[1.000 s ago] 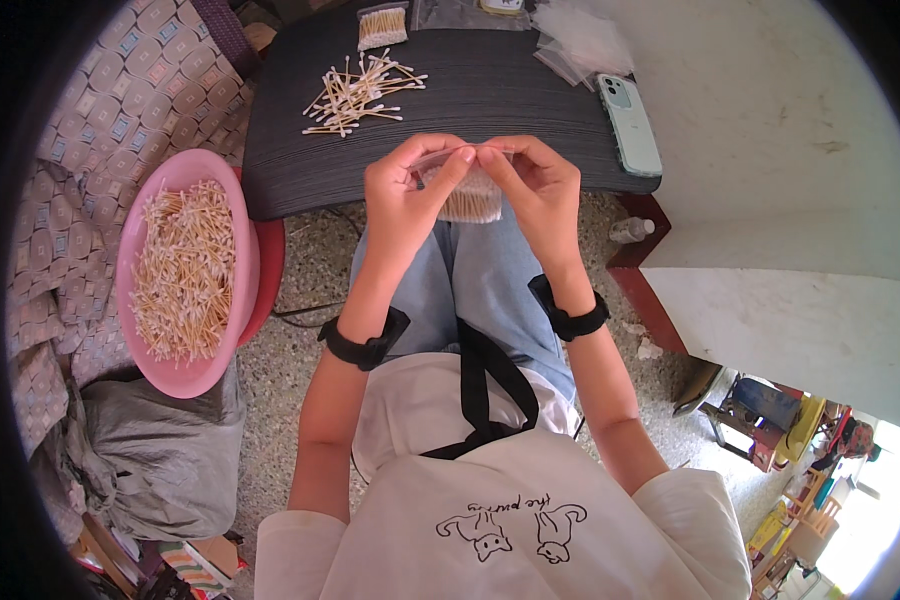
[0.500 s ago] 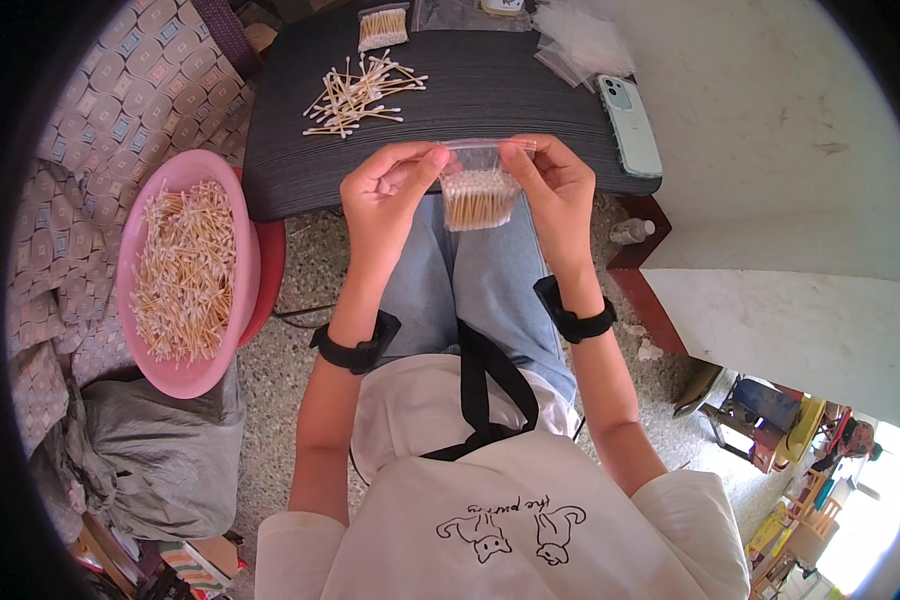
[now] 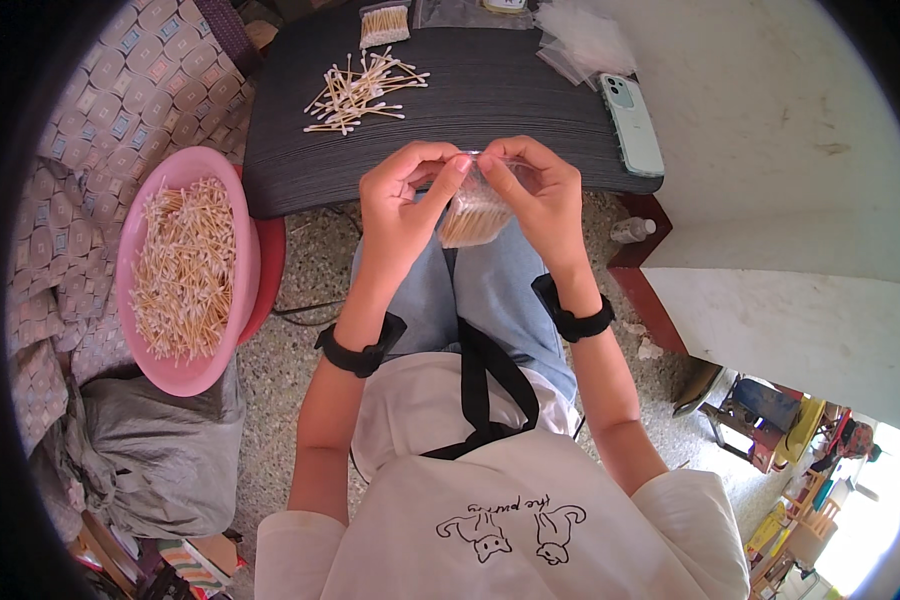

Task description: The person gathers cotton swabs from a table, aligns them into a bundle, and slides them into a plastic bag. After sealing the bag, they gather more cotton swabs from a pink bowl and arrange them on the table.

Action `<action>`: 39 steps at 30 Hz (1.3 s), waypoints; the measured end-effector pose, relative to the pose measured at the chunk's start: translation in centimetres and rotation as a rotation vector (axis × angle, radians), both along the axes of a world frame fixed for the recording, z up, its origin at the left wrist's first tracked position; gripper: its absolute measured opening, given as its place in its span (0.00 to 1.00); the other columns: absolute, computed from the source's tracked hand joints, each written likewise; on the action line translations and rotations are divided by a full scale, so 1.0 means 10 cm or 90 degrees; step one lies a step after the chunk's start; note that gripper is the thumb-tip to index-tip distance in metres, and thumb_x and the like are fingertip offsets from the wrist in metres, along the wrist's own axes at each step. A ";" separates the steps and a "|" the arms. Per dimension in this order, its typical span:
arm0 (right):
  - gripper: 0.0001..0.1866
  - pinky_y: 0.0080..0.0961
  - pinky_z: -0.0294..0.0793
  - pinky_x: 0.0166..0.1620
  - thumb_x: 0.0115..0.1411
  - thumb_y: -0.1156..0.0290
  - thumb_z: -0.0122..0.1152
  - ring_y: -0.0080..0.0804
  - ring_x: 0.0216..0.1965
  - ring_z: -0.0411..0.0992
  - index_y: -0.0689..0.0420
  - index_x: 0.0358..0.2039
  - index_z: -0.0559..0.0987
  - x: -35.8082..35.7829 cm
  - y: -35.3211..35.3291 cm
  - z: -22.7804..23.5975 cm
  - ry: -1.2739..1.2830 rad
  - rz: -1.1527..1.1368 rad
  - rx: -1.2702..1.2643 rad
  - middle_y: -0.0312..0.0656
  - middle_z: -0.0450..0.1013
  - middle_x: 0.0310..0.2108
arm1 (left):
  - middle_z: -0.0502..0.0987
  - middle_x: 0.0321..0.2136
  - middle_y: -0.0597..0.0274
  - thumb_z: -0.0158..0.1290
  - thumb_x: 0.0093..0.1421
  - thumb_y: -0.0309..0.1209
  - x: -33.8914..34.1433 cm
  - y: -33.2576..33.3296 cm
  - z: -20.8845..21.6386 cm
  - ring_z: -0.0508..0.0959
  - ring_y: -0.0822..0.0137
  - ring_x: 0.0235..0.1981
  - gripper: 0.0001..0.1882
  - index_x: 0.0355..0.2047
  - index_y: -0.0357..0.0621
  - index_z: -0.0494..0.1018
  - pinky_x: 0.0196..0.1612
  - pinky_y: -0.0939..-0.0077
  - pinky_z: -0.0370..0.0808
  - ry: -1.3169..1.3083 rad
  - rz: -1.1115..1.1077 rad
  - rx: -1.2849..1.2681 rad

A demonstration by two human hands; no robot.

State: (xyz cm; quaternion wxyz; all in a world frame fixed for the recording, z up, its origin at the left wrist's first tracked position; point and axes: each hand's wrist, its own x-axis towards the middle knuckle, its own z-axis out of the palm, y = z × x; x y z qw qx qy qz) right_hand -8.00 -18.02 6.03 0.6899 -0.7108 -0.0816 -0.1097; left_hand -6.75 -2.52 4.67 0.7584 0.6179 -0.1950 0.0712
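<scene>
Between my hands, above my lap at the table's near edge, hangs a small clear plastic bag (image 3: pixel 475 222) packed with cotton swabs. My left hand (image 3: pixel 407 195) pinches its top edge with thumb and forefinger. My right hand (image 3: pixel 536 195) pinches the same edge close beside it, the thumbs nearly meeting. The right thumb and fingers cover part of the bag's upper portion. A loose pile of cotton swabs (image 3: pixel 360 95) lies on the dark table (image 3: pixel 490 90) beyond my left hand. Behind that pile stands another filled swab bag (image 3: pixel 384 25).
A pink basin (image 3: pixel 130 260) heaped with cotton swabs sits at the left, beside the table. Flat clear bags (image 3: pixel 585 42) and a pale green phone (image 3: pixel 630 125) lie on the table's right side. A wall (image 3: pixel 770 130) rises to the right; a small bottle (image 3: pixel 632 231) stands by its base.
My hands have moved inward along the bag's top edge, bringing the thumbs close together. The bag now hangs slightly lower and more tilted.
</scene>
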 end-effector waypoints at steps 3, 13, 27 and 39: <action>0.07 0.19 0.73 0.42 0.56 0.75 0.64 0.21 0.36 0.74 0.65 0.33 0.79 0.00 -0.01 0.02 0.031 0.016 0.030 0.38 0.76 0.32 | 0.78 0.34 0.58 0.56 0.58 0.21 -0.01 0.01 0.02 0.78 0.73 0.36 0.07 0.37 0.32 0.75 0.40 0.82 0.75 0.025 -0.004 -0.002; 0.06 0.18 0.72 0.43 0.56 0.75 0.65 0.21 0.37 0.73 0.63 0.34 0.80 -0.01 -0.06 -0.04 0.046 0.034 0.098 0.38 0.76 0.33 | 0.79 0.33 0.57 0.57 0.58 0.22 0.01 0.02 -0.02 0.79 0.71 0.35 0.07 0.36 0.32 0.75 0.40 0.81 0.76 0.048 0.018 0.001; 0.06 0.15 0.70 0.38 0.57 0.75 0.64 0.17 0.33 0.71 0.63 0.33 0.80 -0.01 -0.04 0.00 -0.005 0.024 0.057 0.36 0.76 0.31 | 0.79 0.33 0.59 0.59 0.56 0.22 0.00 -0.04 0.01 0.76 0.76 0.33 0.05 0.33 0.35 0.77 0.38 0.84 0.70 0.030 -0.007 -0.012; 0.12 0.16 0.68 0.34 0.61 0.66 0.60 0.15 0.29 0.69 0.64 0.33 0.82 0.03 -0.05 -0.03 0.069 -0.013 0.083 0.36 0.78 0.27 | 0.81 0.30 0.56 0.54 0.62 0.32 -0.01 0.00 0.04 0.80 0.71 0.32 0.13 0.37 0.32 0.78 0.38 0.81 0.74 0.112 0.064 -0.004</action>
